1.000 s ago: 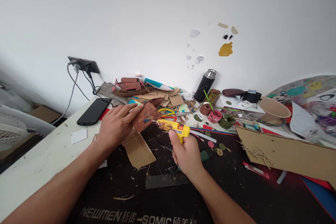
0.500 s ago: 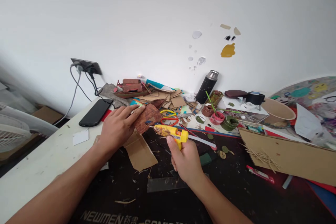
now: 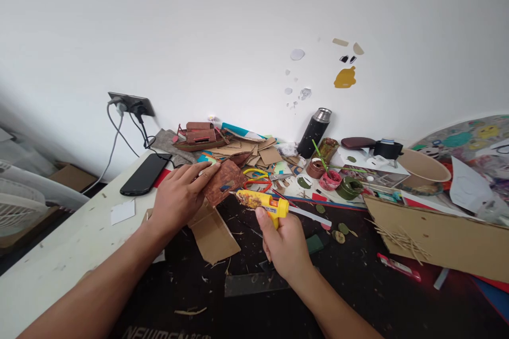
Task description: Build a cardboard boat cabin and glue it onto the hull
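My left hand (image 3: 181, 193) is closed on a reddish-brown painted cardboard piece (image 3: 225, 183), held tilted above the desk; its exact form is partly hidden by my fingers. In my right hand (image 3: 284, 241) is a yellow glue gun (image 3: 262, 202), with a white glue stick (image 3: 310, 215) poking out of its back. The stained nozzle points left, close to the lower right edge of the brown piece; whether it touches I cannot tell. Below the left hand lies a folded strip of bare cardboard (image 3: 217, 235). Scissors (image 3: 262, 177) with yellow and orange handles rest just behind the glue gun.
A model boat (image 3: 199, 136) and cardboard scraps (image 3: 270, 154) lie by the wall. Farther right are a black thermos (image 3: 314, 132), open paint jars (image 3: 330, 180) and a cardboard sheet with thin sticks (image 3: 441, 233). A phone (image 3: 145, 175) lies at the left; a clear ruler (image 3: 254, 284) lies in front.
The view has shifted slightly. The glue gun has moved a little right, and the brown piece has tilted slightly in my left hand. Both hands keep their hold.
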{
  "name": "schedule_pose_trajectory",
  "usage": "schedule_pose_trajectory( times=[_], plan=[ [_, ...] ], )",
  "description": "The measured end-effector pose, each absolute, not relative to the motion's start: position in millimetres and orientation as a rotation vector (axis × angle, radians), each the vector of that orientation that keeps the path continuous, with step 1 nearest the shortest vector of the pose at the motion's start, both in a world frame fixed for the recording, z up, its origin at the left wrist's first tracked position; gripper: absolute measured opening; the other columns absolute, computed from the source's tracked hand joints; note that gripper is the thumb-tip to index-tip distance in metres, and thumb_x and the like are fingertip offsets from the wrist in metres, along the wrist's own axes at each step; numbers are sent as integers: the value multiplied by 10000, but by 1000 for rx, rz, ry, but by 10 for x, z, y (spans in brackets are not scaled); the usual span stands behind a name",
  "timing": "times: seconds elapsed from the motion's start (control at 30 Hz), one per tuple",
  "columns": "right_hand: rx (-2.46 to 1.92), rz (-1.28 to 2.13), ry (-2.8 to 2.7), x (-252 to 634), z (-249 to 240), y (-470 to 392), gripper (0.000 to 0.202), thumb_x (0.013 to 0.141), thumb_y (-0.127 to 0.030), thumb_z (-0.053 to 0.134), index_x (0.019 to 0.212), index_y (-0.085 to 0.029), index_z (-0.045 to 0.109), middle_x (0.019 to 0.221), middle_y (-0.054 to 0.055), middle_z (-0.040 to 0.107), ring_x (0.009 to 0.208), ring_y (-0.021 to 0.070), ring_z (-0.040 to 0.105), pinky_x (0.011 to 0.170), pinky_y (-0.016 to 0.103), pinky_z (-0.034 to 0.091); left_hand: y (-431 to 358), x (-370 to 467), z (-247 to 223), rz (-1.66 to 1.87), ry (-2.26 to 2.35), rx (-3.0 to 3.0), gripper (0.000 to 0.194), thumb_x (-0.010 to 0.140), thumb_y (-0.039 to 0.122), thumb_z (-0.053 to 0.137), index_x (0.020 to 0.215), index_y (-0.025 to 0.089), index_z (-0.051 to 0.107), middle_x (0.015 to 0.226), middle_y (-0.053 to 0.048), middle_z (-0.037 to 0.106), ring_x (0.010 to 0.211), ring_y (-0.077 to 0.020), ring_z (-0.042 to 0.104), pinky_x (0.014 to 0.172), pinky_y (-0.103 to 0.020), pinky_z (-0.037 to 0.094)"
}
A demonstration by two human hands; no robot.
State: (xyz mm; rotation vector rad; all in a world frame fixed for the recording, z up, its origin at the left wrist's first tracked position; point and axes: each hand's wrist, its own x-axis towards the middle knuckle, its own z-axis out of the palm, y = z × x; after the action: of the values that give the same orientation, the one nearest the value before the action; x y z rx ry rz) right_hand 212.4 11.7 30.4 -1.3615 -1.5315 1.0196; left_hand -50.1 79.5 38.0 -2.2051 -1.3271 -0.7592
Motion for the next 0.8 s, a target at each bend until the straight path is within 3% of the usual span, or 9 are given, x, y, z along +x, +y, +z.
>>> schedule_pose_trajectory(
  times=[0.5, 0.8],
  plan=[
    [-1309, 1094, -1531, 2063, 321, 64, 667, 988, -831, 487, 718, -244, 656, 396, -35, 411, 397, 159, 447, 416, 274, 315, 797, -485, 371, -749, -1318, -2191, 554, 941, 56, 521, 1441, 222, 692, 1323, -106, 786, 1121, -284, 741, 935, -414, 574],
    [-1276, 1118, -1540, 2028, 322, 47, 656, 990, -813, 492, 729, -237, 667, 399, -29, 413, 423, 167, 472, 416, 266, 329, 817, -484, 347, -783, -1309, -2233, 569, 933, 63, 545, 1452, 249, 682, 1326, -98, 785, 1123, -283, 747, 918, -421, 598]
  ],
)
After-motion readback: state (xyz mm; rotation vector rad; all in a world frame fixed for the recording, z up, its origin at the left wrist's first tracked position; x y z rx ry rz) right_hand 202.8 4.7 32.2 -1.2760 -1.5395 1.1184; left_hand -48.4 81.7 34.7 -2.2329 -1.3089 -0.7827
